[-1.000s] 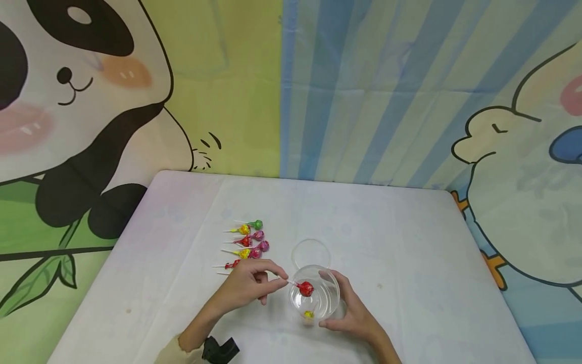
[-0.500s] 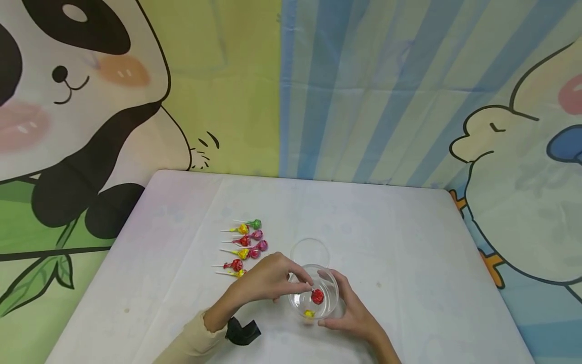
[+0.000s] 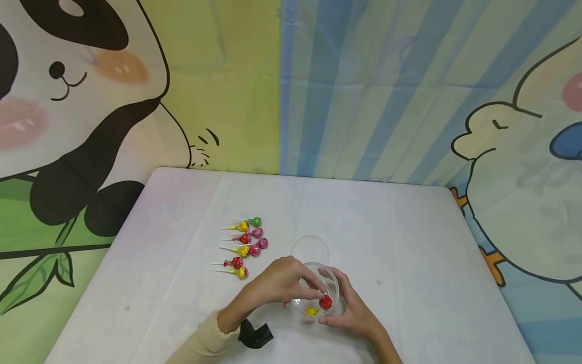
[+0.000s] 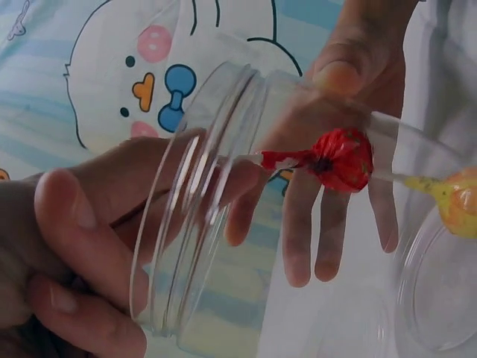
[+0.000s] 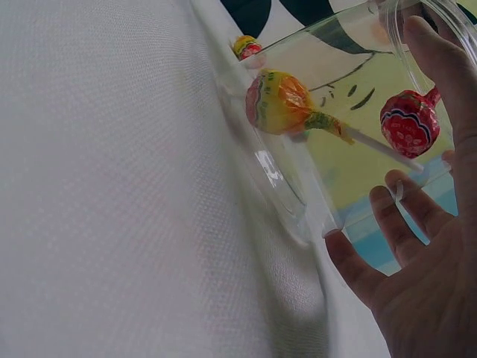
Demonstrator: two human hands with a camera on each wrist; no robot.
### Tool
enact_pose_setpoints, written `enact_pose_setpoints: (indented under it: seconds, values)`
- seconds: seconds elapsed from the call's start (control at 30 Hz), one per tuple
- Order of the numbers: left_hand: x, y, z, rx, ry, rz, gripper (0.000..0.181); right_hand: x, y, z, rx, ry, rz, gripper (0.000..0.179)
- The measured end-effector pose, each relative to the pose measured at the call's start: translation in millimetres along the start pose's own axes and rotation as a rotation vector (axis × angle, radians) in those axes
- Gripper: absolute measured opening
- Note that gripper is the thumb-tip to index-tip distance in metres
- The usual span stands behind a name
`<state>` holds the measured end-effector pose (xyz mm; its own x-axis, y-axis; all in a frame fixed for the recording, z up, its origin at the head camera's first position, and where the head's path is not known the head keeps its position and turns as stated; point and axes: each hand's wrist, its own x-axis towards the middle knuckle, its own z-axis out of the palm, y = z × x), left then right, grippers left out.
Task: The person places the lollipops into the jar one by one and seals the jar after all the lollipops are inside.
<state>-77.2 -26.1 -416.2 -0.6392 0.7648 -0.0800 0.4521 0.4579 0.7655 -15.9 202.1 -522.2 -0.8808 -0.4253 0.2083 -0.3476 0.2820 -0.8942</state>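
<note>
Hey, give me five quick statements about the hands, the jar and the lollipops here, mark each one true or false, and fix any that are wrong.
1. A green lollipop lies on the table. True.

2. The left hand holds the green lollipop. False: it holds a red lollipop by its stick.

3. There is a yellow lollipop inside the clear jar. True.

4. The right hand lies flat on the table, away from the jar. False: it grips the jar's side.

5. Every lollipop in view is in the jar. False: several lie in a group on the table.
</note>
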Motion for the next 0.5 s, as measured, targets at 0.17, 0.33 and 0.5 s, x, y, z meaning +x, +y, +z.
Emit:
enact_pose_setpoints:
  seconds: [0.17, 0.33, 0.5]
  values:
    - [-0.3, 6.8, 4.0, 0.080, 0.043, -0.025, 0.010, 0.2, -1, 0, 0.018, -0.006, -0.009, 0.102]
    - [-1.7, 11.1, 7.6, 0.166, 0.067, -0.019, 0.009, 0.6, -1, -1, 0.018, -0.009, -0.017, 0.102]
    - [0.6, 12.4, 8.1, 0.235, 0.077, 0.016, 0.009, 0.5, 1, -1, 0.023, -0.016, -0.012, 0.103]
